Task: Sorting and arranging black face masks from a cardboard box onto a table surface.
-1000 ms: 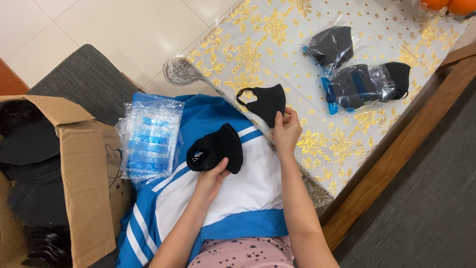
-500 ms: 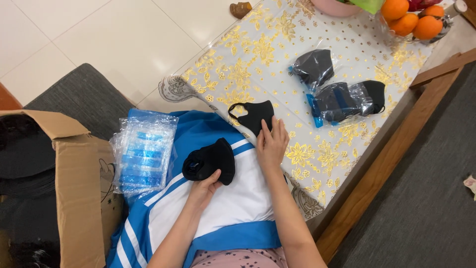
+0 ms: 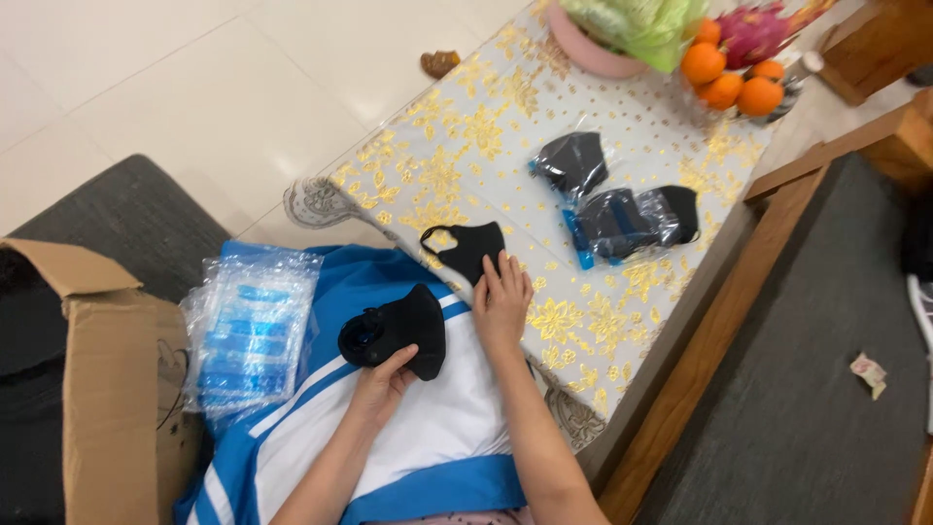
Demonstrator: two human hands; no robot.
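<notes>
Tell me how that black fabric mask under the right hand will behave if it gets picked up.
The black mask lies flat and thin under the right hand, so it probably droops, floppy rather than stiff. Its ear loop curls loose on the patterned tablecloth and may dangle or snag. It looks light for its size and unlikely to roll.

Two black masks, table edge

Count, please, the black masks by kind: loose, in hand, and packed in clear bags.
Loose black mask on the table, under the right hand: 1
Black mask bundle held by the left hand: 1
Bagged black masks: 2
Total: 4
</notes>
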